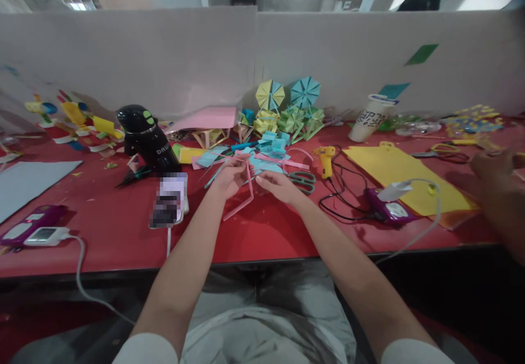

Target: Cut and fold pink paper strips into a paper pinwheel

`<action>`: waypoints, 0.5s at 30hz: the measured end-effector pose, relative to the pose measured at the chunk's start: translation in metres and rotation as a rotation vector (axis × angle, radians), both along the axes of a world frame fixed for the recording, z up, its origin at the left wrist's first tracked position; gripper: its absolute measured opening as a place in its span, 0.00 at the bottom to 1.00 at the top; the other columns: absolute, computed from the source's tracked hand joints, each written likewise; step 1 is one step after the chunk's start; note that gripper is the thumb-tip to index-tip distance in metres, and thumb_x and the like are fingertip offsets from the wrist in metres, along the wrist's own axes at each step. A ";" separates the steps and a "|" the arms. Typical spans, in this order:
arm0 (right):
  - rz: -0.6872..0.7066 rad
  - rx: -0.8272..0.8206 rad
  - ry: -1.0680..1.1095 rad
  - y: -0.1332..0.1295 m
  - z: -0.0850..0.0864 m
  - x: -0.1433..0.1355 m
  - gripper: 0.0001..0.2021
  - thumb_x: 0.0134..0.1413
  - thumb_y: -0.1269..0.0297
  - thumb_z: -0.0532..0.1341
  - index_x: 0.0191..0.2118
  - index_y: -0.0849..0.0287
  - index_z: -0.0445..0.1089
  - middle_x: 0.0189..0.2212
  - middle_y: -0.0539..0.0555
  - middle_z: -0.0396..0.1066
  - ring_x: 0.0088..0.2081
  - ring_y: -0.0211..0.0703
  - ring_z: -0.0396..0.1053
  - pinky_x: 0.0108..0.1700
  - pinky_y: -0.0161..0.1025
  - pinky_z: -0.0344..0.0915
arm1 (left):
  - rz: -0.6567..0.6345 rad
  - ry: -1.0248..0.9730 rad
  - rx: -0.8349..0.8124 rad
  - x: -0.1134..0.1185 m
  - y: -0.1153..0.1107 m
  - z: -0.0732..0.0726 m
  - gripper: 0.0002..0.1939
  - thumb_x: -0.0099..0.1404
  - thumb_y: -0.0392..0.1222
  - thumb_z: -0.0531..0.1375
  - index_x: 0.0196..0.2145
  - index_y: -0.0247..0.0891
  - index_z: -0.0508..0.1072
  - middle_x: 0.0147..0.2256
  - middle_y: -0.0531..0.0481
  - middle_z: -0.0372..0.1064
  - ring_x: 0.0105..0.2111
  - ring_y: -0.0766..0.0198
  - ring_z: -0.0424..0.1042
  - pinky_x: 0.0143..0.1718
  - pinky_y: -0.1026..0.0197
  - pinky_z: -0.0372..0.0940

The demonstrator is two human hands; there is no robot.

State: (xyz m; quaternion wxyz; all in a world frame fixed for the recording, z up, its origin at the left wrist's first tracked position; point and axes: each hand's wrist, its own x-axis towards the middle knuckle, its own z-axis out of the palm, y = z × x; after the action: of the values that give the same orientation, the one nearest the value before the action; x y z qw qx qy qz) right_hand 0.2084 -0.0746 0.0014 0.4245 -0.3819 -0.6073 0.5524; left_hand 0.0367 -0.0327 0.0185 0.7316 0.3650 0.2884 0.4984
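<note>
A folded pink paper strip [245, 206] hangs at the middle of the red table, bent into an angular shape. My left hand [233, 177] has its fingers closed on the upper part of this strip. Just to the right, my right hand [275, 184] has its fingertips near the strip; whether they touch it or hold anything is too small to tell. Behind both hands lies a pile of light blue paper pieces [273, 146] mixed with pink strips. Green-handled scissors [302, 181] rest beside my right hand.
A black bottle [143, 139] and a phone [169, 200] stand left; a yellow glue gun [326, 161], its cable, a purple power strip [391, 208], yellow sheets [402, 175] and a cup [371, 117] are right. Another person's hand [498, 172] is at the far right. Paper models [287, 101] line the partition.
</note>
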 end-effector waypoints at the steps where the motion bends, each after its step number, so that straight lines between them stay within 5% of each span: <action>1: 0.006 -0.016 0.021 -0.001 0.000 -0.002 0.23 0.46 0.42 0.68 0.34 0.58 0.69 0.28 0.51 0.74 0.30 0.40 0.73 0.38 0.40 0.71 | -0.026 -0.022 0.007 0.001 -0.001 0.000 0.12 0.55 0.27 0.62 0.37 0.37 0.75 0.29 0.54 0.71 0.31 0.70 0.73 0.41 0.62 0.69; 8: 0.036 -0.056 0.091 -0.008 0.002 -0.010 0.21 0.38 0.52 0.74 0.33 0.58 0.68 0.24 0.48 0.73 0.25 0.36 0.70 0.33 0.38 0.69 | -0.026 -0.037 0.039 0.002 -0.012 0.008 0.22 0.52 0.29 0.59 0.45 0.40 0.75 0.29 0.54 0.68 0.38 0.64 0.75 0.49 0.55 0.70; 15: 0.061 0.010 0.044 -0.011 0.003 -0.016 0.17 0.38 0.52 0.74 0.26 0.59 0.71 0.24 0.48 0.70 0.26 0.36 0.65 0.33 0.37 0.64 | -0.070 0.013 -0.005 0.004 -0.015 0.016 0.14 0.57 0.35 0.57 0.40 0.36 0.77 0.33 0.46 0.75 0.42 0.58 0.76 0.48 0.55 0.71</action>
State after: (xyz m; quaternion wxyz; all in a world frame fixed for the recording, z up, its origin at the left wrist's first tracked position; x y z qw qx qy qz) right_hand 0.1923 -0.0860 0.0041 0.4223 -0.3488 -0.6120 0.5705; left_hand 0.0409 -0.0473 0.0349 0.7477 0.3763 0.2816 0.4691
